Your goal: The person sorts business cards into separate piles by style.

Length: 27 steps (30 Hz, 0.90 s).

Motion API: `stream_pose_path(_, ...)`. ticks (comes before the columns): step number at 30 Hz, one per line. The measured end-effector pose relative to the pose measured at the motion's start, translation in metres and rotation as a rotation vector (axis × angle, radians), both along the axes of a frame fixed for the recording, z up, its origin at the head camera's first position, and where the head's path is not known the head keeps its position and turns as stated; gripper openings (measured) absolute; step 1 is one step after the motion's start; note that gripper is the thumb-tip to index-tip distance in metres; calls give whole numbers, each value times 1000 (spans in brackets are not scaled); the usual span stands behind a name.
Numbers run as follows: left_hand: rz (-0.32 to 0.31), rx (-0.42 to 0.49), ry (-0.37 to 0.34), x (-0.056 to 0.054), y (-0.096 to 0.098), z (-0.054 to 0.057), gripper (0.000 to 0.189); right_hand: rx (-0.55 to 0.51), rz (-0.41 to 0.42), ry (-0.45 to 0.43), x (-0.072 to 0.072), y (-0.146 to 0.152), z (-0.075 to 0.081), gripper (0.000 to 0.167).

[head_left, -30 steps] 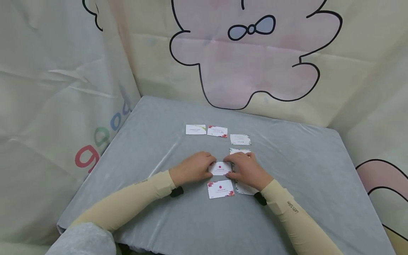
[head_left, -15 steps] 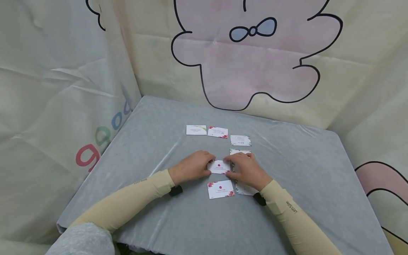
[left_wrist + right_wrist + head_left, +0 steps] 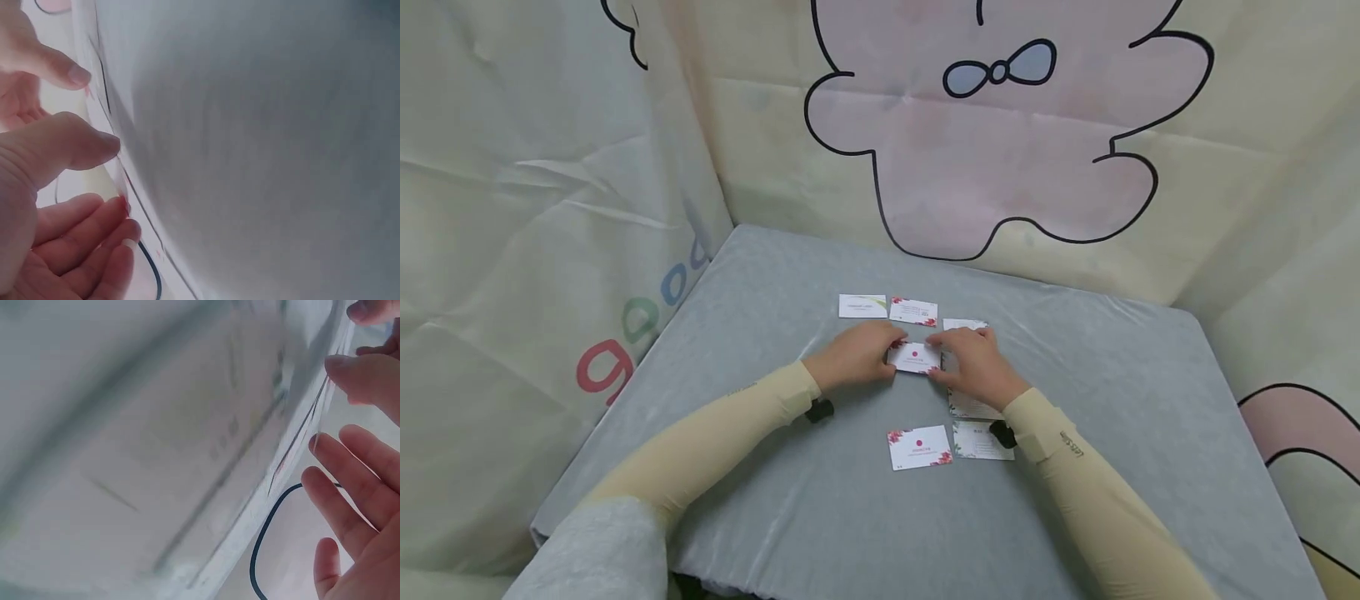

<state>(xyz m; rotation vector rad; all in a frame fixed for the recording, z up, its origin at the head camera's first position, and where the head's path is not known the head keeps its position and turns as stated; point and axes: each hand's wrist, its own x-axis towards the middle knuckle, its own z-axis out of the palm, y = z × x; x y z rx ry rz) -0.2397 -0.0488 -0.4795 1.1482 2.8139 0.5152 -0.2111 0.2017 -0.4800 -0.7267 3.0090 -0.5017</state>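
Observation:
A white business card (image 3: 914,357) with a pink dot and red floral corners lies between my two hands near the middle of the grey cloth. At its left end, my left hand (image 3: 856,357) pinches it, thumb at the near corner and fingers at the far one. My right hand (image 3: 977,367) grips the right end the same way. In the left wrist view, my left thumb (image 3: 81,145) and fingertips meet the card edge, seen nearly side-on. From the right wrist view, my right fingers (image 3: 356,481) are spread along the same edge.
Behind are a green-cornered card (image 3: 862,307) and a red floral card (image 3: 913,312). A leaf-patterned card (image 3: 964,323) is partly hidden by my right hand. Nearer me lie another floral card (image 3: 920,448) and leaf-patterned cards (image 3: 983,442). Grey cloth (image 3: 1097,400) covers the table.
Both hands have moved away from me with the business card, towards the back row. More of the leaf-patterned cards beneath the right wrist now shows.

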Motion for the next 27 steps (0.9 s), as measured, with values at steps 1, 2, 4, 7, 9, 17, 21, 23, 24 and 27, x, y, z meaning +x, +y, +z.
stream_pose_path(1, 1, -14, 12, -7, 2, 2, 45, 4, -10, -4, -7, 0, 2, 54)
stream_pose_path(2, 1, -24, 19, -15, 3, 4, 45, 7, -17, -9, -14, 0, 5, 54)
stream_pose_path(4, 24, -44, 20, -29, 6, 7, 47, 6, -32, -17, -28, -1, 10, 54)
stream_pose_path(7, 76, -57, 0, -50, 8, 8, 51, -6, -45, -30, -48, -2, 12, 52)
stream_pose_path(9, 105, -57, -21, -61, 10, 6, 54, -12, -62, -45, -58, -3, 12, 51)
stream_pose_path(17, 134, -92, -44, -85, 16, -2, 58, -67, -107, -109, -80, 1, -2, 46)
stream_pose_path(21, 148, -128, -58, -88, 19, -3, 57, -84, -126, -130, -84, 2, -9, 46)
stream_pose_path(23, 148, -127, -66, -89, 21, -3, 56, -85, -136, -133, -85, 2, -9, 47)
stream_pose_path(24, 149, -126, -69, -90, 21, -4, 56, -82, -137, -132, -86, 2, -9, 47)
stream_pose_path(27, 165, -123, -81, -94, 23, -5, 58, -71, -136, -140, -90, 4, -7, 48)
